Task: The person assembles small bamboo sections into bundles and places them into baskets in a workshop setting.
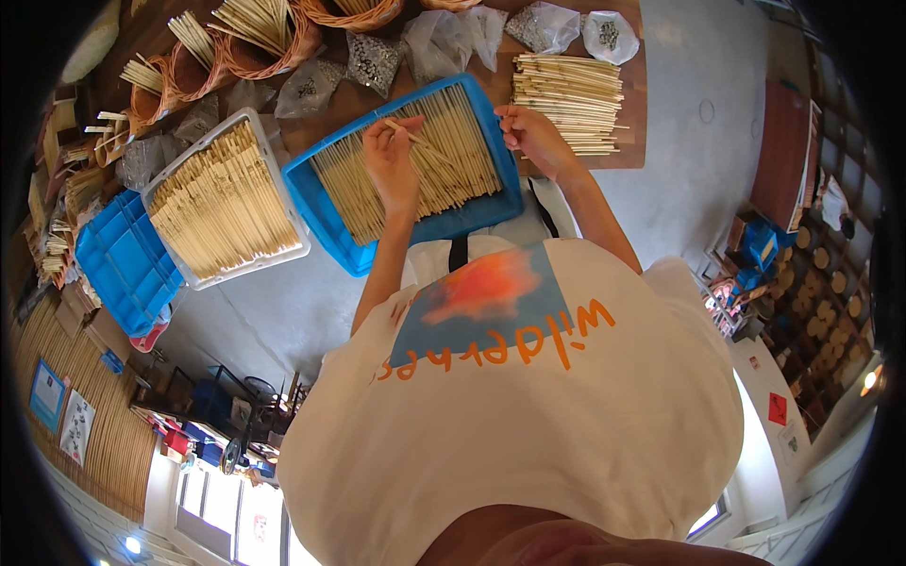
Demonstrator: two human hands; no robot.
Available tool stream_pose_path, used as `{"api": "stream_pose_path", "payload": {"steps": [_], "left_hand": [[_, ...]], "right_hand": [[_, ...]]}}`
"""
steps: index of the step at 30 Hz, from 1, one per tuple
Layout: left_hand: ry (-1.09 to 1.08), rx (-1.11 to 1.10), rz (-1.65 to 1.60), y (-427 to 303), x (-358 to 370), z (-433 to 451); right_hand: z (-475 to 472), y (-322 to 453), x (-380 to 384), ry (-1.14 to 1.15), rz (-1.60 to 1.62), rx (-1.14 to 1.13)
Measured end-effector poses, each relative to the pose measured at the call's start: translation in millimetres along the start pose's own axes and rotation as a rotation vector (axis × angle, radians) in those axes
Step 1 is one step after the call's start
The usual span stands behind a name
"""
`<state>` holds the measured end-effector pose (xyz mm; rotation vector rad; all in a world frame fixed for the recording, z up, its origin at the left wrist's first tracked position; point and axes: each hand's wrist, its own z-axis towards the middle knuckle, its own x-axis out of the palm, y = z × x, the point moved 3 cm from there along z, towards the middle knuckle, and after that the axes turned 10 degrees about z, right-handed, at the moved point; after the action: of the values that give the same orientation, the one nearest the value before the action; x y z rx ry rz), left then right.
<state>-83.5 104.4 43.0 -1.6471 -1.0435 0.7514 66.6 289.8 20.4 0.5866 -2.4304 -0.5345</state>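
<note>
My left hand (391,166) is over a blue plastic crate (515,185), its fingertips pinching one end of a thin bamboo stick (422,143). The crate holds a dense layer of slender bamboo sticks (354,177), a few lying crosswise on top. At the crate's right rim is my right hand (534,138), its fingers curled with thumb and index near each other; whether a small thing is between them cannot be made out. Just right of it a pile of bamboo sticks (566,102) lies in a row on the wooden table (633,92).
Left of the crate, a white plastic crate (301,233) holds thicker cut bamboo pieces, beside a blue crate (131,262). Wicker baskets (265,67) with sticks and clear bags of small parts (373,62) line the table's far side. A person (834,201) is far right.
</note>
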Motion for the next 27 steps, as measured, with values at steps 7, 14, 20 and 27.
{"api": "stream_pose_path", "payload": {"steps": [7,14,20,27], "left_hand": [[0.06,-0.034,-0.044,-10.3,-10.4,-15.9],[0.479,0.519,0.618,-17.8,1.6,-51.6],[0.927,0.859,0.835,46.6,-7.5,-48.9],[1.087,0.712,0.987,105.0,-13.3,-52.9]], "right_hand": [[-1.5,4.7,-12.0,0.12,0.071,-0.046],[4.8,25.9,10.1,0.0,-0.082,-0.125],[55.2,77.4,77.2,0.103,-0.337,-0.384],[182.4,19.1,150.0,0.153,-0.839,-0.777]]}}
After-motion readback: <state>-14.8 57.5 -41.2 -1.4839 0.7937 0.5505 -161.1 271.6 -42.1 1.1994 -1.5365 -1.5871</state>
